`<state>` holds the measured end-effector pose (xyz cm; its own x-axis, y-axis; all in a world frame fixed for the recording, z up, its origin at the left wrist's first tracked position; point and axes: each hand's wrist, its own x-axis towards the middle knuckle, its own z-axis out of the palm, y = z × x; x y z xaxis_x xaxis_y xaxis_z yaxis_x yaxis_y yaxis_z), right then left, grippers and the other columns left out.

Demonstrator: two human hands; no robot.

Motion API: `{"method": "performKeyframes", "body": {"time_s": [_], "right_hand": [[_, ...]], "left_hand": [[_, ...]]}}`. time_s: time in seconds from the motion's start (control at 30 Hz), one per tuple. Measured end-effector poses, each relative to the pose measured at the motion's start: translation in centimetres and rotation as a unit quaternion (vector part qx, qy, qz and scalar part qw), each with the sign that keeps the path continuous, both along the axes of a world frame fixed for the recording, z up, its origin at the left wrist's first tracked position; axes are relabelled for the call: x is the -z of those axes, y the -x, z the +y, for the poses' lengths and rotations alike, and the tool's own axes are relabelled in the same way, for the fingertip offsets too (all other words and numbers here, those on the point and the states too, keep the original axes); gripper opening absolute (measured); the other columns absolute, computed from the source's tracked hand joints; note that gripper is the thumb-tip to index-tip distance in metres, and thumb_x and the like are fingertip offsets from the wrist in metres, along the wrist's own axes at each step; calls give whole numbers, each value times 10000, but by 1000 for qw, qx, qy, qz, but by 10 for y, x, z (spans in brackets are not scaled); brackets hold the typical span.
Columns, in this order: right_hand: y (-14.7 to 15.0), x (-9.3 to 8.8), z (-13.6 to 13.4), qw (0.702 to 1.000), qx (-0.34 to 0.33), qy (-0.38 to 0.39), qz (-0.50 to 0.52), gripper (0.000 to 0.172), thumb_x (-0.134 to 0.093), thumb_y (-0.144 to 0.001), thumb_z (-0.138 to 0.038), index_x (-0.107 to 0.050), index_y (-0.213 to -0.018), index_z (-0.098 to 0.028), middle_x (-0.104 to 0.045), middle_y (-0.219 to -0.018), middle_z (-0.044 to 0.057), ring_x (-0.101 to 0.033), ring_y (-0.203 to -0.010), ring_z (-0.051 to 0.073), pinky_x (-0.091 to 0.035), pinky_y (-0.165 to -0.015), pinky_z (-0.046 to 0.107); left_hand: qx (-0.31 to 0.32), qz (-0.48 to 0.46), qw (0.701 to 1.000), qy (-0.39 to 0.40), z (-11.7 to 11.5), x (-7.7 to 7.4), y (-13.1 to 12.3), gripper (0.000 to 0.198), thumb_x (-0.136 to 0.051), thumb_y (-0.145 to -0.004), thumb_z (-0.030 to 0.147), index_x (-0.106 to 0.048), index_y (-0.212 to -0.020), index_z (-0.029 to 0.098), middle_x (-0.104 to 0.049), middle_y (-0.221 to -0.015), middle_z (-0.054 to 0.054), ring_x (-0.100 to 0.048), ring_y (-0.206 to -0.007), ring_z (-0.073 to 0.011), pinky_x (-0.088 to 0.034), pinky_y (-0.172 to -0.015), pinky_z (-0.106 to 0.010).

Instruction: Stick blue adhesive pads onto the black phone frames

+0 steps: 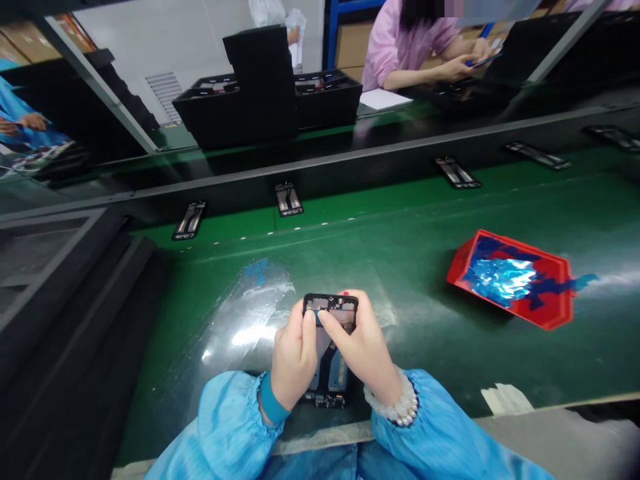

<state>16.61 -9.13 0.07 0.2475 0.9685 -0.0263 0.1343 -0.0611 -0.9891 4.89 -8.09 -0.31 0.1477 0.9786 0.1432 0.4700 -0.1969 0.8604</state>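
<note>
An opened phone frame (333, 373), with a black flex cable and bare inner parts showing, is held at the near edge of the green bench. My left hand (294, 357) grips its upper left side, the thumb pressing on the inside near a small blue patch. From the right, my right hand (363, 347) wraps the upper right side, its thumb reaching across to the same spot. Both thumb tips nearly meet there, and what lies under them is hidden. The lower end of the frame sits between my wrists.
A red bin (553, 310) of blue film pieces stands at right. Several phone frames (289, 200) lie along the back strip. Black foam trays (75, 280) are stacked at left. Beyond the divider are black boxes (263, 87) and a person in a pink sleeve (385, 47).
</note>
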Motion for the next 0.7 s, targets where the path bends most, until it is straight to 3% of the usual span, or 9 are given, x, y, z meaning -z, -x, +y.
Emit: {"method": "performKeyframes", "body": {"time_s": [0.1,0.2,0.37,0.5,0.6,0.7], "right_hand": [[-4,-3,4,1000,12,2,-1,348,-625,-692,-300,-429,-967,-220,-546,-876,7,-586,-744,148,-508,-685,294],[-10,-8,6,999,-30,13,4,338,-622,-675,-246,-439,-958,-216,-518,-888,3,-558,-772,143,-489,-674,275],[-11,-14,6,994,-68,32,83,286,-615,-682,-223,-422,-894,-220,-494,-789,-29,-530,-699,124,-470,-635,253],[-12,-11,4,984,-81,35,158,261,-600,-711,-222,-420,-901,-223,-519,-755,-32,-550,-683,128,-485,-629,256],[-16,-5,4,991,-94,7,92,256,-543,-754,-199,-419,-976,-222,-543,-843,-1,-577,-753,141,-511,-688,286],[-23,0,7,988,-120,-63,-80,329,-508,-758,-161,-420,-1072,-210,-495,-1076,72,-553,-965,173,-500,-822,332]], "left_hand": [[55,9,998,-9,-4,3,3,377,-327,-934,224,-433,-1283,132,-635,-1178,-111,-610,-1072,-184,-504,-861,-265],[94,-7,995,14,-10,6,3,454,-316,-934,208,-297,-1380,120,-583,-1260,-120,-558,-1151,-183,-484,-913,-273],[66,-17,997,29,-15,10,3,486,-333,-925,195,-260,-1399,120,-573,-1268,-140,-571,-1135,-212,-496,-898,-309],[78,-34,996,39,-13,10,3,505,-373,-910,193,-268,-1402,145,-588,-1252,-121,-574,-1131,-209,-495,-898,-308],[77,-52,994,63,-9,9,4,521,-429,-896,221,-294,-1397,172,-608,-1225,-104,-581,-1118,-215,-500,-886,-309],[74,-84,990,87,-7,10,5,539,-442,-895,245,-277,-1407,198,-600,-1235,-89,-576,-1122,-211,-488,-907,-320]]}}
